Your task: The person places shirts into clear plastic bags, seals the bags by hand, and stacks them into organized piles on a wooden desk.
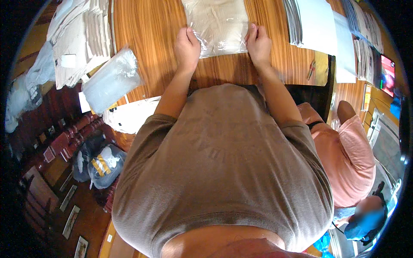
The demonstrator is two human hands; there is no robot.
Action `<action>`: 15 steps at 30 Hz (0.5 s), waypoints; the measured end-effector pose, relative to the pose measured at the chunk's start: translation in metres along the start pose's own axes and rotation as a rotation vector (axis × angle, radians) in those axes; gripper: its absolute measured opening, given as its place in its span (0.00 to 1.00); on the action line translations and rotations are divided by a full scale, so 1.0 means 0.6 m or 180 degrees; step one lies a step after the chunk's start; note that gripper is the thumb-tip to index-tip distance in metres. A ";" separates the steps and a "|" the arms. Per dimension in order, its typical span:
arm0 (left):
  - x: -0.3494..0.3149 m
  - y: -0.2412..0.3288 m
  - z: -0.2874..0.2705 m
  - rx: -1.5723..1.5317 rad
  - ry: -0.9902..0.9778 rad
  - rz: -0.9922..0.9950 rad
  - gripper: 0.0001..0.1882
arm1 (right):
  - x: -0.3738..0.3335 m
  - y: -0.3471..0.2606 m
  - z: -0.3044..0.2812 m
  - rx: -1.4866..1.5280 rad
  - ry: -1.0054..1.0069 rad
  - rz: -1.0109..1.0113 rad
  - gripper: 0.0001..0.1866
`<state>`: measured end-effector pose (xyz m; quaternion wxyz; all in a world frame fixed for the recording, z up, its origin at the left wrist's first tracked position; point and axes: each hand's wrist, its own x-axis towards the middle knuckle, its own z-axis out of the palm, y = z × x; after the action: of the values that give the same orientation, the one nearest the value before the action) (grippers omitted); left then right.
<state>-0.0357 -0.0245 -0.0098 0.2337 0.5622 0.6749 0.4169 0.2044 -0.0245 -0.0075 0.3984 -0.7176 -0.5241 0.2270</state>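
Note:
A clear plastic bag with folded beige cloth inside point(218, 30) lies flat on the wooden table in front of me. My left hand point(188, 48) is closed on the bag's left edge, near its lower corner. On the opposite edge, my right hand point(259, 45) pinches the bag with fingers curled in. The bag's near edge runs between the two hands, its film shiny and slightly wrinkled. Its far end is cut off by the top of the picture.
Stacked beige cloths point(81, 38) stand at the left, beside a pile of clear plastic bags point(112, 77). White sheets point(317, 28) lie to the right, near small red-handled snips point(311, 70). A person in a pink shirt point(344, 159) is close on my right. Filled bags point(106, 165) sit lower left.

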 end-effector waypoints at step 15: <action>0.008 0.006 0.007 0.0344 0.0422 0.0864 0.10 | 0.015 0.023 -0.020 0.1941 -0.0972 0.0584 0.18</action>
<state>-0.0315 -0.0183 -0.0083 0.0996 0.6313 0.6281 0.4439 0.2245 -0.0218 -0.0107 0.4893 -0.5675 -0.4191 0.5126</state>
